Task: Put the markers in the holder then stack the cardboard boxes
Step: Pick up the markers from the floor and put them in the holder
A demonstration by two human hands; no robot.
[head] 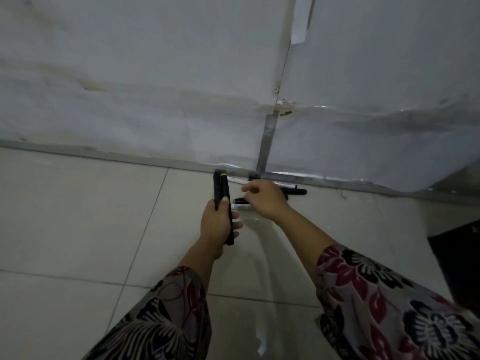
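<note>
Hold the two black markers [224, 196] firmly in your left hand [217, 224], which grips them upright, so neither slips as you gather the rest; lower your right hand [263, 200] onto the white-labelled marker [241, 203] lying on the floor tiles [78, 216] just beneath it, and pinch its barrel. That hand's fingers [248, 188] are loosely bent and hold nothing that shows; another black marker [296, 191] lies beyond, by the wall [155, 74]; I can make out no holder.
</note>
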